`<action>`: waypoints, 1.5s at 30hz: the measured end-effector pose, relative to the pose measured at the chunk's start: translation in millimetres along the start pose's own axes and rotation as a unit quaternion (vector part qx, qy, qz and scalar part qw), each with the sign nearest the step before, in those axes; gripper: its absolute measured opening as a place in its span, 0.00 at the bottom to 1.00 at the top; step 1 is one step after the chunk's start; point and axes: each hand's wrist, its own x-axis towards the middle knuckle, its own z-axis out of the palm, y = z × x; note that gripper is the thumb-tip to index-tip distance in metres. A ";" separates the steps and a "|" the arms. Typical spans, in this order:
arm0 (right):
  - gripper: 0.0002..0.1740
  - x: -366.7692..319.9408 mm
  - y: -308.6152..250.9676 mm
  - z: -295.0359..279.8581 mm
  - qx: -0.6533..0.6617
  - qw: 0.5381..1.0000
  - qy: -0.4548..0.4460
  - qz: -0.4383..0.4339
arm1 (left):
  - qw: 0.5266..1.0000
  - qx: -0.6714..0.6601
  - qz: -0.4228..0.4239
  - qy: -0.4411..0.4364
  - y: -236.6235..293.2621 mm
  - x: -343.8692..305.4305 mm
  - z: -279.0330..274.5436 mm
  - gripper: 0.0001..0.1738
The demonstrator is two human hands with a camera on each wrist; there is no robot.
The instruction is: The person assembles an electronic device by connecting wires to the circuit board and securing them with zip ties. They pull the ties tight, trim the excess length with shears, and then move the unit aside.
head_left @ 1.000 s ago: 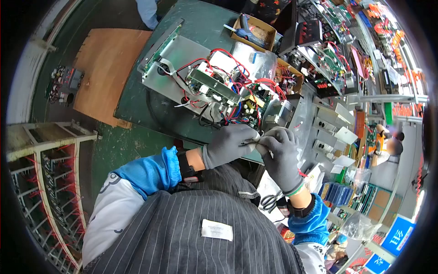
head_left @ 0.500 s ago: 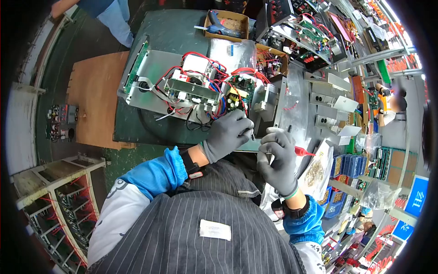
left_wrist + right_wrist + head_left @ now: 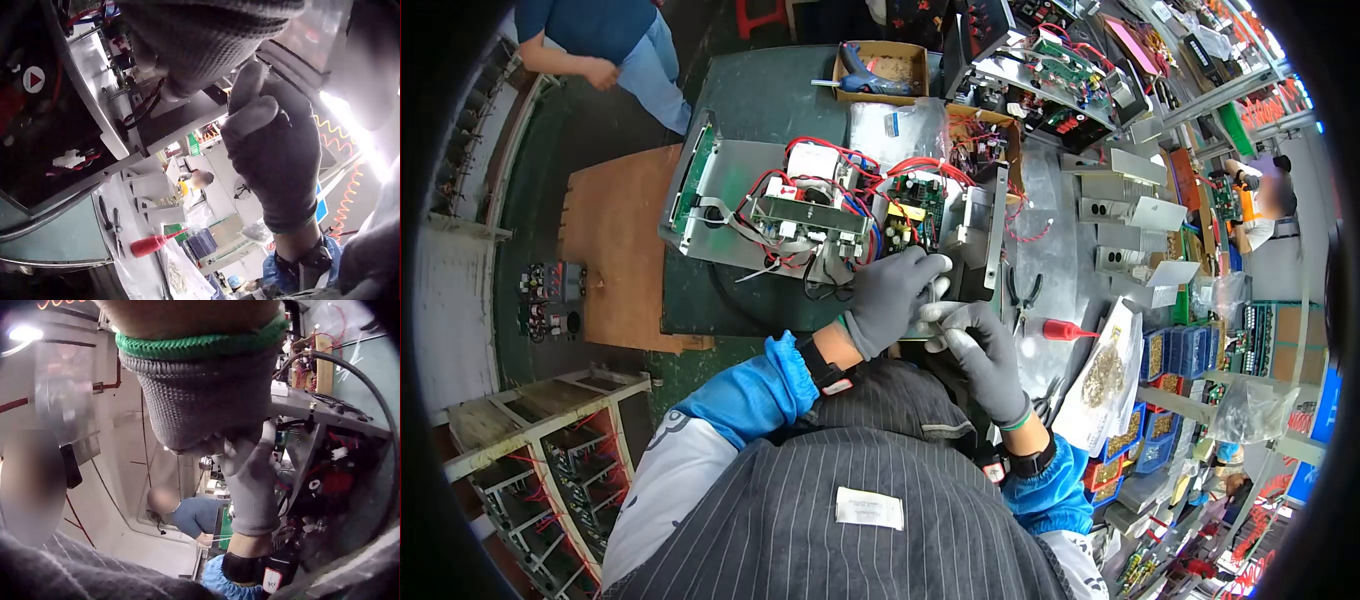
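Note:
Both hands wear grey knitted gloves and meet at the bench's front edge, before an opened metal chassis (image 3: 750, 165) full of circuit boards and red wires. My left hand (image 3: 892, 300) pinches a small thin piece (image 3: 933, 297), mostly hidden by the fingertips. Just below it my right hand (image 3: 985, 360) has thumb and forefinger closed on the same spot. In the left wrist view the right hand (image 3: 278, 150) shows its bent fingers against the left glove. What the piece is, I cannot tell.
Pliers (image 3: 1026, 292) and a red bottle with a pointed tip (image 3: 1065, 330) lie right of the hands. Beyond them is a white bag (image 3: 1090, 405) of small metal parts. A glue gun (image 3: 865, 78) sits in a cardboard box at the back. A person (image 3: 600, 50) stands far left.
The hands came apart, then rejoined at the fingertips. The camera view swung, shifting the chassis leftward in the picture. A person came into view at the far left.

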 end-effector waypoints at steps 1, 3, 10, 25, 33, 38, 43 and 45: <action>0.05 0.4 2.4 -0.9 0.018 1.000 -0.009 0.004 | 1.000 0.022 -0.005 0.010 0.3 0.9 -2.2 0.13; 0.05 -0.8 3.9 -3.3 0.024 1.000 -0.001 -0.015 | 1.000 0.029 -0.006 0.009 -1.0 2.5 -2.2 0.11; 0.05 -5.5 4.7 -10.6 -0.008 0.998 0.030 -0.062 | 0.996 -0.025 0.081 -0.038 -10.1 10.8 -7.7 0.13; 0.04 -9.8 -1.4 -2.0 -0.055 0.994 0.045 -0.078 | 0.992 0.039 0.122 -0.011 -3.3 11.6 -9.8 0.20; 0.04 3.3 -12.2 -4.7 -0.149 0.979 -0.017 -0.138 | 0.995 0.063 0.078 0.016 -5.1 9.8 -5.9 0.19; 0.06 36.9 -29.6 -32.4 -0.205 0.946 -0.098 -0.229 | 0.999 0.041 0.021 -0.004 3.9 17.7 -6.6 0.16; 0.07 106.2 -66.1 -91.9 -0.131 0.969 0.045 -0.206 | 0.999 0.034 0.007 -0.035 7.9 17.5 -9.3 0.15; 0.07 161.8 -45.4 -124.0 -0.113 0.977 0.081 -0.164 | 0.998 0.051 0.000 -0.043 10.9 18.6 -11.3 0.15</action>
